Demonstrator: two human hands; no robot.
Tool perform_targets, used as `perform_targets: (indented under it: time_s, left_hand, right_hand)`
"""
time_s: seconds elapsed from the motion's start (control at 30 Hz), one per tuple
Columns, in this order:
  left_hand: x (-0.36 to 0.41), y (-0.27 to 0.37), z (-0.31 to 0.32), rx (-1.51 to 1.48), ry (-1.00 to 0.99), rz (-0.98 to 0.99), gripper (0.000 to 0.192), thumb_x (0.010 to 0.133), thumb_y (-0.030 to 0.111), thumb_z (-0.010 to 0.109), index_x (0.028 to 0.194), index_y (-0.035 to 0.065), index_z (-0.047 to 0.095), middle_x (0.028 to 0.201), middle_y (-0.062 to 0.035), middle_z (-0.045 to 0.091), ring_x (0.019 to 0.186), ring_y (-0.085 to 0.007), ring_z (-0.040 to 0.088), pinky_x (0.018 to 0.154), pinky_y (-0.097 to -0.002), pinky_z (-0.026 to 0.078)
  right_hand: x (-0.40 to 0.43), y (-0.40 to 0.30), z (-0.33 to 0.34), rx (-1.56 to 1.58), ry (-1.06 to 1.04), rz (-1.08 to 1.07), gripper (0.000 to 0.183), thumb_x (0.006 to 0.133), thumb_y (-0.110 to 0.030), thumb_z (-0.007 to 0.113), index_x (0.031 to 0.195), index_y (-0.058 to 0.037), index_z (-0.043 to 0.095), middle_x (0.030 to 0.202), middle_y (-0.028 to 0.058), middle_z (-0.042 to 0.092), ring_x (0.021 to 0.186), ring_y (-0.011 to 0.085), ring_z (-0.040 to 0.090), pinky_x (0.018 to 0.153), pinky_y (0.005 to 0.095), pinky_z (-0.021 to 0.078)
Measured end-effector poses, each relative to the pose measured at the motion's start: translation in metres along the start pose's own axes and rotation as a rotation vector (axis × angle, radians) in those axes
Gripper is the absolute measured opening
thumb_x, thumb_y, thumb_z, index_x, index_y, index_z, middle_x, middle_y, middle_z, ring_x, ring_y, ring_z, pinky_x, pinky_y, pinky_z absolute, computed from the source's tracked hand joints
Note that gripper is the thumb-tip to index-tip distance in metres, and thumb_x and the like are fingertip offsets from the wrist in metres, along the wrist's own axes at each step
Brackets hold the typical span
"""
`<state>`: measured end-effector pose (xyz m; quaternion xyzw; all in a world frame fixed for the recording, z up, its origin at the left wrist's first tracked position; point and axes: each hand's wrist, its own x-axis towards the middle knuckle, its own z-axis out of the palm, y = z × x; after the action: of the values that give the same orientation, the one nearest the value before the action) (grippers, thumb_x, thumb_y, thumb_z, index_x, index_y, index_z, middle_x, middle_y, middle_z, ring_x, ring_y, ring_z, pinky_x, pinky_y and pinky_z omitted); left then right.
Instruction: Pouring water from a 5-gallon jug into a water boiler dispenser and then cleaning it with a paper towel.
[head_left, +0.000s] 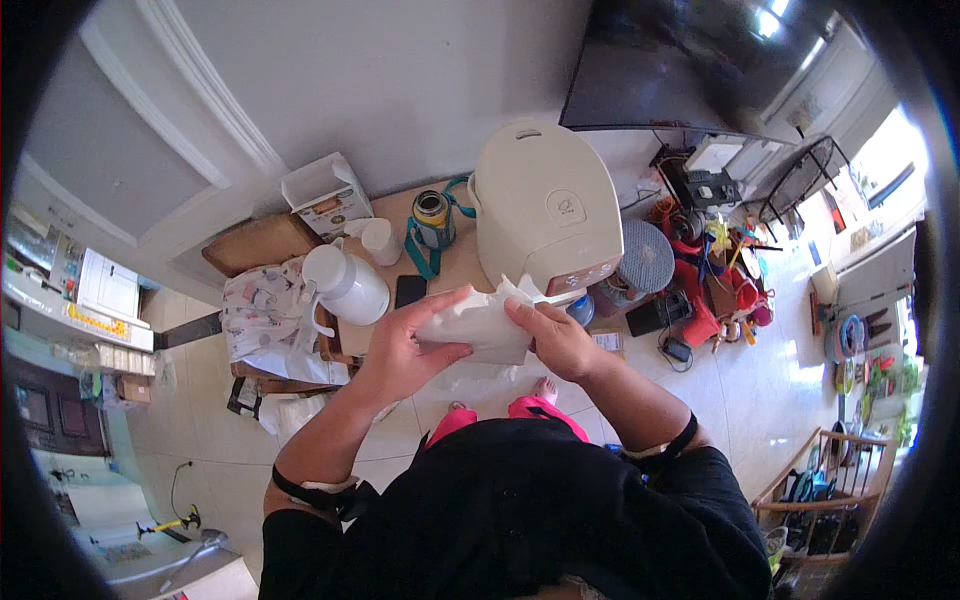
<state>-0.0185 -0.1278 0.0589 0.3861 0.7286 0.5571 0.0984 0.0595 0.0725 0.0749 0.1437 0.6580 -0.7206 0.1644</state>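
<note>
Both hands hold a soft white tissue packet or folded stack (480, 330) above the floor, in front of my body. I cannot tell exactly which it is. My left hand (409, 345) grips its left side, thumb below and fingers along the top. At the right end my right hand (551, 334) pinches it, and crumpled white edges stick up beside the thumb. Beyond the packet stands a large cream appliance (544, 187) with a rounded lid and a front display. A black phone (411, 290) lies on the tabletop (466, 259) near my left fingers.
On the table's left stand a white jug (345, 281), a white cup (381, 241), a mouth-up flask (433, 217) with a teal strap and a white box (328, 196). A patterned cloth (262, 304) hangs there. A blue-grey stool (643, 255) and cluttered toys (739, 289) are right.
</note>
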Motion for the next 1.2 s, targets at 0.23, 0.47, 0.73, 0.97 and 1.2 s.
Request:
perform_targets:
  time_s: [0.23,0.47,0.73,0.97,1.2]
  left_hand:
    - [0.014,0.038,0.007,0.437,0.197,-0.031,0.021,0.059,0.001,0.077,0.077,0.0063,0.068,0.109,-0.0085,0.058,0.100,-0.0246,0.057,0.072,-0.0312,0.049]
    - [0.047,0.065,0.009,0.103,-0.087,-0.501,0.028,0.074,0.018,0.076,0.092,-0.0004,0.064,0.106,-0.0087,0.062,0.087,-0.0142,0.062,0.073,-0.0262,0.050]
    - [0.027,0.030,0.057,-0.447,0.033,-0.420,0.055,0.080,0.019,0.069,0.124,-0.0035,0.045,0.112,-0.0090,0.059,0.099,-0.0152,0.057,0.084,-0.0309,0.047]
    - [0.025,0.029,0.072,-0.231,-0.027,-0.360,0.023,0.081,0.004,0.060,0.103,0.0012,0.064,0.100,-0.0046,0.062,0.089,-0.0121,0.057,0.079,-0.0254,0.045]
    - [0.043,0.041,0.108,-0.869,0.244,-0.374,0.047,0.077,0.023,0.069,0.119,0.0070,0.055,0.117,-0.0097,0.054,0.104,-0.0161,0.053,0.085,-0.0277,0.042]
  right_hand:
    - [-0.006,-0.022,-0.056,-0.638,0.210,-0.833,0.038,0.071,-0.025,0.076,0.093,-0.0016,0.056,0.098,0.0116,0.055,0.097,0.0219,0.055,0.083,0.0346,0.0459]
    - [0.013,-0.012,-0.060,-0.388,-0.310,-0.647,0.047,0.075,-0.012,0.074,0.116,-0.0015,0.055,0.109,0.0098,0.060,0.101,0.0178,0.057,0.084,0.0313,0.0463]
    - [0.009,-0.001,-0.082,-0.051,-0.214,-0.361,0.022,0.086,-0.009,0.063,0.105,0.0028,0.060,0.091,0.0068,0.065,0.077,0.0097,0.060,0.069,0.0257,0.0502]
    - [0.010,0.003,-0.128,-0.020,-0.439,-0.514,0.016,0.083,0.008,0.052,0.092,0.0006,0.063,0.093,0.0065,0.065,0.085,0.0118,0.059,0.076,0.0266,0.0480]
    - [0.003,0.010,-0.146,-0.432,-0.241,-1.012,0.038,0.058,0.020,0.041,0.075,-0.0028,0.066,0.105,0.0144,0.063,0.095,0.0294,0.060,0.081,0.0326,0.0470]
